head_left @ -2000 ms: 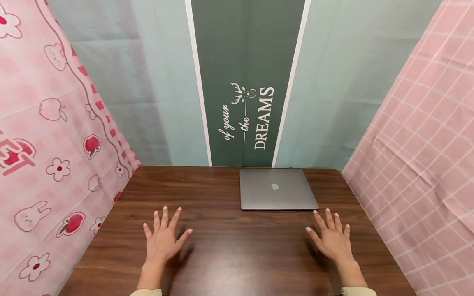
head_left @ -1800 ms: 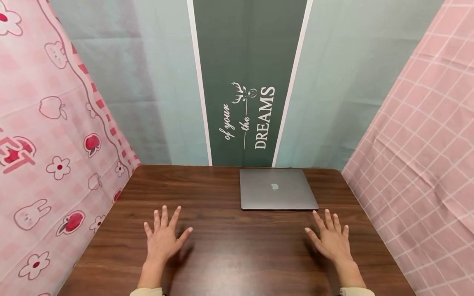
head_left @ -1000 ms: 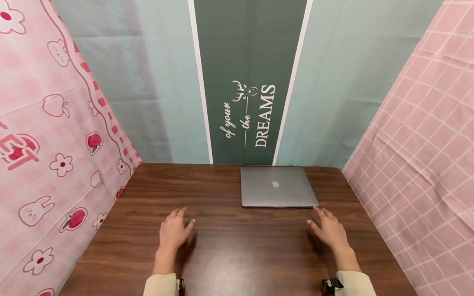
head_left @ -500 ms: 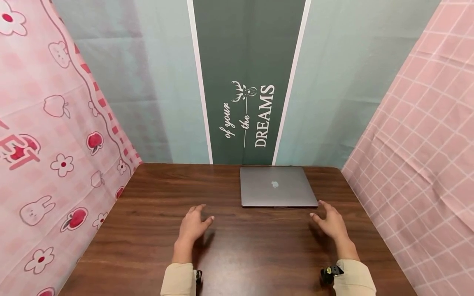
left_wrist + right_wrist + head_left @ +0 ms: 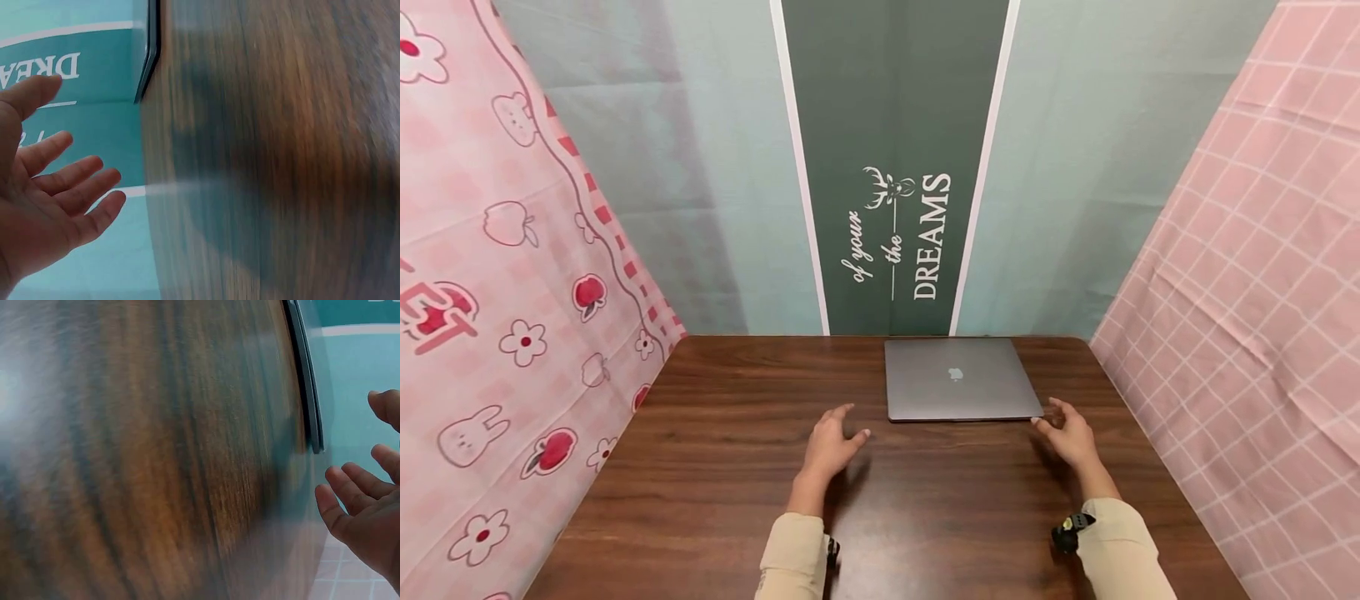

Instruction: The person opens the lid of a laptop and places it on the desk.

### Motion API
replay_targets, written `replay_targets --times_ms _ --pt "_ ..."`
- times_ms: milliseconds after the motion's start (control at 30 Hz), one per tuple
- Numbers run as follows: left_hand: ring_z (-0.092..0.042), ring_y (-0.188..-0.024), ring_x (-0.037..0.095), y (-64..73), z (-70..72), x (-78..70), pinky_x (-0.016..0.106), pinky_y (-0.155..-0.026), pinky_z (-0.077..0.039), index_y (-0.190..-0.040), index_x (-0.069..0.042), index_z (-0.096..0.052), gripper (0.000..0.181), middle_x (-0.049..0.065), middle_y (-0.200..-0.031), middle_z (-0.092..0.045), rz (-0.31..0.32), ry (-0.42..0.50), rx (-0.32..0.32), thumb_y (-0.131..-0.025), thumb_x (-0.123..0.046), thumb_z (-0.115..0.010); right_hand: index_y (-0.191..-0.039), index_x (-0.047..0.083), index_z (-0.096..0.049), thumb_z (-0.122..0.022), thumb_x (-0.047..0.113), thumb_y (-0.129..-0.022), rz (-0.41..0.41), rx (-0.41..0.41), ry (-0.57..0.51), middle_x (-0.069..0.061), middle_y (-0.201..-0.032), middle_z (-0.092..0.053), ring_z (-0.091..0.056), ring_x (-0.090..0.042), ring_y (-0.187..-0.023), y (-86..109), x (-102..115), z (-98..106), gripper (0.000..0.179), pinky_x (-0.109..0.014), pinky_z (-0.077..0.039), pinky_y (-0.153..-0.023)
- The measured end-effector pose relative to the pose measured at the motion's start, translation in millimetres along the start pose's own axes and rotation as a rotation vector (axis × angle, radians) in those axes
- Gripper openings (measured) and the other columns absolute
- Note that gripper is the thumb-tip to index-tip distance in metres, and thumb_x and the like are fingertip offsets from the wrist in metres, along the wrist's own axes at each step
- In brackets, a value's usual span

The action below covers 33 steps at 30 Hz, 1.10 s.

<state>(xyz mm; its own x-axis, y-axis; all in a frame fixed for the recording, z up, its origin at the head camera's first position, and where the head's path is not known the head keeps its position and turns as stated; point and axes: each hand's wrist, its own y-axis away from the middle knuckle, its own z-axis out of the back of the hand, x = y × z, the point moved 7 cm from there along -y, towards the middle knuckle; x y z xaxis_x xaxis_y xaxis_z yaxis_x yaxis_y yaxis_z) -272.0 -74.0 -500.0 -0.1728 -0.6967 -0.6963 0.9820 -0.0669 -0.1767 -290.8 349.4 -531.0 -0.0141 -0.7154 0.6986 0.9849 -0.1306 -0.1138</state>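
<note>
A closed grey laptop (image 5: 958,392) with an apple logo lies flat near the table's back edge, right of the middle. My left hand (image 5: 831,450) hovers over the wood to the laptop's left and nearer to me, thumb spread from the fingers and nothing held. At the laptop's front right corner is my right hand (image 5: 1071,437), its thumb tip right at the corner and its fingers along the right side. The left wrist view shows the left palm (image 5: 47,212) with loosely bent fingers. In the right wrist view, the right fingers (image 5: 353,490) stand near the laptop's dark edge (image 5: 306,381).
The brown wooden table (image 5: 715,500) has rounded back corners. A green and grey-blue cloth (image 5: 895,100) with lettering hangs behind it. Pink patterned cloth (image 5: 512,275) hangs at the left, and pink checked cloth (image 5: 1247,292) at the right.
My left hand has moved right and slightly forward toward the laptop. My right hand has shifted forward to its corner. Fingers that were widely spread are now more bent. The laptop has stayed in place.
</note>
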Motion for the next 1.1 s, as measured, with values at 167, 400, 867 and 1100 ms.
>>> replay_targets --times_ms 167,400,867,1100 --pt "-0.05 -0.113 0.037 -12.9 -9.5 -4.5 0.051 -0.089 -0.042 -0.128 -0.006 -0.054 0.055 0.019 -0.125 -0.053 -0.002 0.021 0.008 -0.081 -0.028 -0.071 -0.133 -0.009 -0.039 -0.064 0.019 -0.087 -0.034 0.007 -0.027 -0.035 -0.123 -0.048 -0.052 -0.045 -0.106 -10.5 -5.1 -1.4 0.059 -0.053 -0.04 -0.087" --pt "-0.047 -0.117 0.036 -29.2 -28.6 -6.0 0.05 -0.092 -0.04 -0.129 -0.005 -0.053 0.055 0.017 -0.127 -0.052 0.003 0.074 0.021 -0.081 -0.026 -0.071 -0.132 -0.012 -0.037 -0.066 0.014 -0.084 0.005 0.04 -0.024 -0.036 -0.122 -0.047 -0.051 -0.046 -0.105 -25.9 -4.3 -4.3 0.062 -0.053 -0.041 -0.085" --pt "-0.051 -0.111 0.037 -47.3 -59.0 -12.4 0.047 -0.091 -0.041 -0.125 0.002 -0.052 0.059 0.021 -0.119 -0.056 0.041 0.12 0.068 -0.075 -0.02 -0.076 -0.133 -0.018 -0.03 -0.066 0.017 -0.082 -0.014 0.176 0.075 -0.04 -0.13 -0.036 -0.037 -0.052 -0.117 -45.7 -1.6 -18.7 0.071 -0.057 -0.033 -0.094" --pt "-0.051 -0.111 0.036 -54.1 -67.6 -13.2 0.045 -0.091 -0.042 -0.124 0.006 -0.052 0.059 0.021 -0.117 -0.058 0.102 0.142 0.097 -0.076 -0.017 -0.076 -0.132 -0.02 -0.028 -0.067 0.016 -0.08 -0.059 0.209 0.086 -0.043 -0.128 -0.035 -0.037 -0.052 -0.117 -46.3 -0.9 -23.1 0.074 -0.056 -0.034 -0.094"
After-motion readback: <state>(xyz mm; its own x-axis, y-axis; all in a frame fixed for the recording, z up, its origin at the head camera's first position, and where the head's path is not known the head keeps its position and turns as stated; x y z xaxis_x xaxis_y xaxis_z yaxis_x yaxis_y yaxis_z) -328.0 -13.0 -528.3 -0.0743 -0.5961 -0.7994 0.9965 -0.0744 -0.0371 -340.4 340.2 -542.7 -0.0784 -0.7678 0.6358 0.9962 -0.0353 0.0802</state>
